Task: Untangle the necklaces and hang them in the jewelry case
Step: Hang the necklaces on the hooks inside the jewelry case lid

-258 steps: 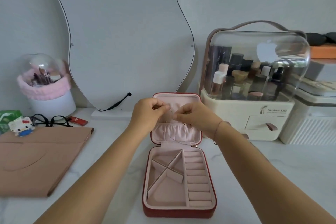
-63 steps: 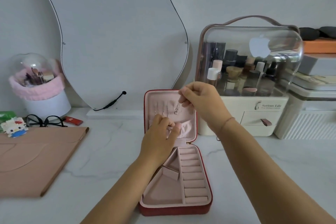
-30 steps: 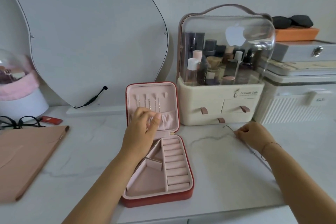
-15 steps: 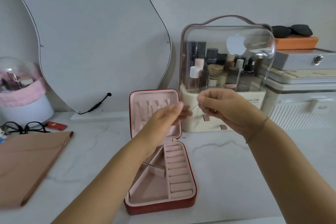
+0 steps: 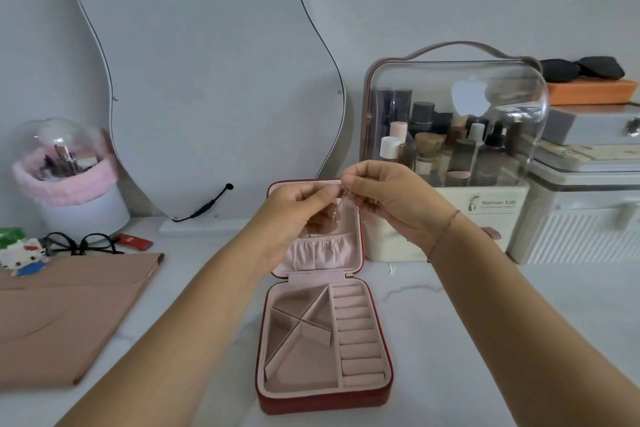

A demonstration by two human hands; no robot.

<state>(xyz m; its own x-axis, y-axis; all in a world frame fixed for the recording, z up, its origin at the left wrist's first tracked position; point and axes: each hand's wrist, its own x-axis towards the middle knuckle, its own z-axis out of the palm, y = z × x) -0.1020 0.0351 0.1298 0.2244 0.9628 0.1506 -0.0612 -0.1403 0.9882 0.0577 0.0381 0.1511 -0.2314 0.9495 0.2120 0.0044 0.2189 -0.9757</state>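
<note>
Nearest: red jewelry case open on white table, pink dividers in base, lid standing upright at far side.

Above base, in front of lid: left hand and right hand, close together. Fingers of both curled, thumb and fingertips pinching thin necklace. Necklace hangs down between hands toward gathered pocket of lid; cannot tell if it touches.

Far left: black glasses. Behind right hand: clear cosmetics organizer. Against wall: wavy mirror.
</note>
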